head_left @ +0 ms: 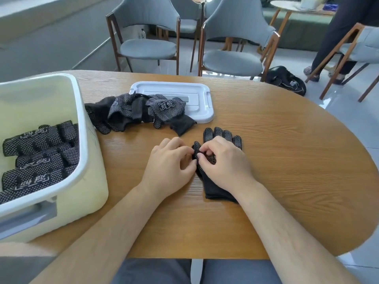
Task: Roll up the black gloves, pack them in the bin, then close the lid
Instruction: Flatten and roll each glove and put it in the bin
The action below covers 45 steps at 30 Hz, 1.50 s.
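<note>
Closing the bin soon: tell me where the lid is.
Head view: white lid lies flat, far centre of the table, left part under the glove pile.

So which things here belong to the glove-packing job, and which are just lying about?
Job: glove pinched by left hand and right hand; loose glove pile; rolled gloves; bin; lid.
Lying about: chairs; black bag; side table.

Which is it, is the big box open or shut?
Open. The bin has no lid on: its white lid lies apart on the table, and rolled gloves show inside.
</note>
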Available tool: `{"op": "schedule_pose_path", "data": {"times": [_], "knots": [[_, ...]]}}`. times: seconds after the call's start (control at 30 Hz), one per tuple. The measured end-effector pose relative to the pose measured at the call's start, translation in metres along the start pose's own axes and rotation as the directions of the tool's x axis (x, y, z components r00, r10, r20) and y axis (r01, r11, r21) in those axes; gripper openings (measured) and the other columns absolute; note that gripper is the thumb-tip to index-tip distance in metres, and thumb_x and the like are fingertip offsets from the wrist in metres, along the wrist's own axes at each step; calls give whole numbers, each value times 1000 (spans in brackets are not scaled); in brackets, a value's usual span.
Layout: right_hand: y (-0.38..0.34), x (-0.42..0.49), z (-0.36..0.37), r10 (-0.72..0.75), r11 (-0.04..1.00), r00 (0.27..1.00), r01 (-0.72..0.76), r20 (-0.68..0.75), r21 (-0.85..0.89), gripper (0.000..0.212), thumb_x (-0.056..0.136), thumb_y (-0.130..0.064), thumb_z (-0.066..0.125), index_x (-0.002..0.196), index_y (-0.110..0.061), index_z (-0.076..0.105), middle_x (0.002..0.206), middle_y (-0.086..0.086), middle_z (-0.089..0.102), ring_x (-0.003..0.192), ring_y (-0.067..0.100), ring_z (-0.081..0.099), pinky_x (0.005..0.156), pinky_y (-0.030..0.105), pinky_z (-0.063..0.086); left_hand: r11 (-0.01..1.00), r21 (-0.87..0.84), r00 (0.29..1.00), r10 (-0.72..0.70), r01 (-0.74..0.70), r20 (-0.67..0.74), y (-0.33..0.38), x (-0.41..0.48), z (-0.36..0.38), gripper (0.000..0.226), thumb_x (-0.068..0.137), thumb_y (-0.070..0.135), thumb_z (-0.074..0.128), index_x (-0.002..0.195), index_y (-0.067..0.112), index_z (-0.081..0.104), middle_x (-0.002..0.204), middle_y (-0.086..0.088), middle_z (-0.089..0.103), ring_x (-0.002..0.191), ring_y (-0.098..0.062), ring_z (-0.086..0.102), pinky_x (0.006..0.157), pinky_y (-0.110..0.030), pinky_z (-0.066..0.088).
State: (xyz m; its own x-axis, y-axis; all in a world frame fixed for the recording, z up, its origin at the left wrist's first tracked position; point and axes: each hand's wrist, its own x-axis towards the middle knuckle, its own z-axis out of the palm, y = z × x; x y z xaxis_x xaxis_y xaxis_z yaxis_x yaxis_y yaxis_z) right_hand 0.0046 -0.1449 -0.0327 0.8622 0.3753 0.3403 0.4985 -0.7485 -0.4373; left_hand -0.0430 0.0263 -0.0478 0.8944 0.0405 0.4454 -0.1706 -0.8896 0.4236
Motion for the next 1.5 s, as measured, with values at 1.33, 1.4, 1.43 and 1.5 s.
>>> {"op": "schedule_pose_path", "data": {"times": [1.33, 1.4, 1.43, 1.5], "knots": [[32, 44, -7, 112, 994, 994, -112, -2, 7, 18, 94, -44, 64, 98, -33, 78, 87, -13, 55, 99, 14, 51, 86, 35, 44, 977, 106, 981, 178, -186, 80, 10, -4, 2, 47, 87, 66, 59, 112, 30, 76, 126, 18, 68, 121, -10, 58, 95, -39, 44], [32, 45, -4, 82, 997, 996, -82, -47, -1, 17, 95, -43, 65, 98, -32, 78, 84, -13, 53, 96, 14, 51, 85, 36, 44, 977, 103, 980, 180, -188, 78, 9, -4, 3, 47, 86, 65, 60, 112, 29, 76, 125, 18, 68, 120, -10, 59, 95, -39, 45], [32, 45, -3, 68, 998, 996, -69, -54, -9, 18, 95, -44, 65, 99, -33, 79, 85, -14, 52, 95, 14, 50, 85, 36, 43, 977, 99, 980, 179, -187, 84, 9, -4, 3, 47, 86, 65, 60, 112, 29, 76, 126, 18, 68, 120, -10, 59, 95, -39, 44], [31, 45, -2, 55, 998, 998, -56, -44, -30, 19, 95, -47, 65, 100, -34, 79, 86, -13, 51, 94, 14, 48, 87, 35, 41, 977, 99, 979, 178, -188, 99, 8, -4, 2, 46, 87, 64, 60, 113, 29, 75, 127, 18, 67, 121, -10, 58, 96, -39, 44]]}}
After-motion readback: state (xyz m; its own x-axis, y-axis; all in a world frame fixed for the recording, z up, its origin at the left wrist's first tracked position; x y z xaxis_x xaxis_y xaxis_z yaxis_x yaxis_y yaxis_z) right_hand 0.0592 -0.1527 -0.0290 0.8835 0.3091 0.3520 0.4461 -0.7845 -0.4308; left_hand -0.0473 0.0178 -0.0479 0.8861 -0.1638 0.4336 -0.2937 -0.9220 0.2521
